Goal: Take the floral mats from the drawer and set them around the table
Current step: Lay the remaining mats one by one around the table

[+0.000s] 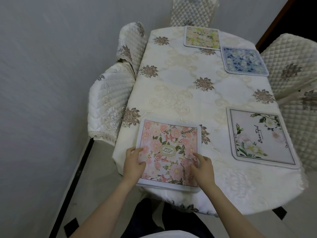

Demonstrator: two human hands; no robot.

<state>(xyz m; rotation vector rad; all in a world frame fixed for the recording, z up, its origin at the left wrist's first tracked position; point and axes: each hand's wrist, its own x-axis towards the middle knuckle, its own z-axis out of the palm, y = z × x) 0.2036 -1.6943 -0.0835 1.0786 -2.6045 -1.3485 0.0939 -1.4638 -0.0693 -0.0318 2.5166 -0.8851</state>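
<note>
Resting on the near left corner of the table [188,86], the pink floral mat [169,152] lies flat, its near edge reaching the table's near rim and slightly overhanging it. Your left hand [134,163] sits on the mat's left edge, fingers curled over the border, thumb on top; its grip appears to pinch that edge. Your right hand [202,167] lies on the mat's right side, fingers relaxed and spread, pressing down. The mat is roughly square, so no long axis shows; its oval label reads upright from your side. Open cloth lies beyond it, toward the table's middle. The white mat [260,138] lies at the right edge, long axis running away from you. The blue mat [245,61] and yellow mat [202,37] occupy the far right corner, nearly touching. Quilted chairs [109,103] flank the table.
</note>
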